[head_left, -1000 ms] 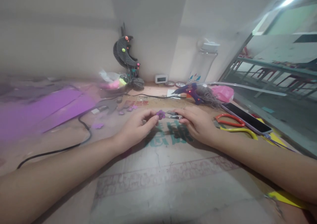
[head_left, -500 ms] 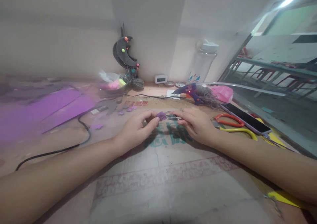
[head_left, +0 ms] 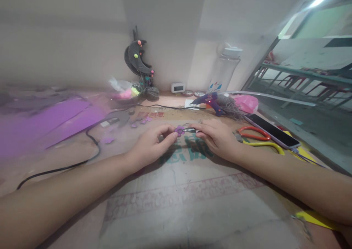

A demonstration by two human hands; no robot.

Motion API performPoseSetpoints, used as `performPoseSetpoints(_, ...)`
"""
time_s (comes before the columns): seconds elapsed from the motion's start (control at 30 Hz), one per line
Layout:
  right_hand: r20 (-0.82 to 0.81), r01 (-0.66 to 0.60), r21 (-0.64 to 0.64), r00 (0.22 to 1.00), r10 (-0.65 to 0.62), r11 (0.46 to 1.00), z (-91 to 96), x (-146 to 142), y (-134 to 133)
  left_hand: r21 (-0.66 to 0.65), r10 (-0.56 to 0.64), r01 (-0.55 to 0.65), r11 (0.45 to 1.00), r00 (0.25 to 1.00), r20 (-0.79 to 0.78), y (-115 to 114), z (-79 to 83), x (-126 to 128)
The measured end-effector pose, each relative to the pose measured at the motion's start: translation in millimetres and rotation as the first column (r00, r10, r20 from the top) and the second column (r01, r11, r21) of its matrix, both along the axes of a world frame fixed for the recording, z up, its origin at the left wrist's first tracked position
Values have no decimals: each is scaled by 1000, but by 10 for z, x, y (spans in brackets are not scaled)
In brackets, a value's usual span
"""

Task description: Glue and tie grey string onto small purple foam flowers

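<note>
Two hands at frame centre, both grips narrow: left hand (head_left: 150, 146) pinching purple flower (head_left: 179, 130) at fingertips, right hand (head_left: 217, 137) closed on small metal tool (head_left: 191, 130) meeting purple flower. Low over desk (head_left: 176, 205). Glue gun (head_left: 210, 101), phone (head_left: 271, 131), scissors (head_left: 253, 133) centre right; purple sheet (head_left: 41, 124) at left; pale wall (head_left: 68, 40) behind.

Glue gun (head_left: 209, 101), phone (head_left: 272, 130), orange scissors (head_left: 254, 133)

green and red print on the cardboard sheet (head_left: 178, 190) is too blurred to read.
</note>
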State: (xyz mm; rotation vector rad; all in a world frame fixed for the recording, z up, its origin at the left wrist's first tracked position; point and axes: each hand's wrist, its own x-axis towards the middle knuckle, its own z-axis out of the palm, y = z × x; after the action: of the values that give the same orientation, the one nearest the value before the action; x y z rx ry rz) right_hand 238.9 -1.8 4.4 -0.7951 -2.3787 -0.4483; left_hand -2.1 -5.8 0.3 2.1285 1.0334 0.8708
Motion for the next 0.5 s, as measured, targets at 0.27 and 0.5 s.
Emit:
performPoseSetpoints(0.27,-37,11,-46,999,-12,999,-21,31,-12,-83,-17,26,996,994,104,20,-1,9)
performPoseSetpoints(0.5,-11,15,31,1000,-15,999,-22,18,12,-107,-27,40,993,992,122,35,6,20)
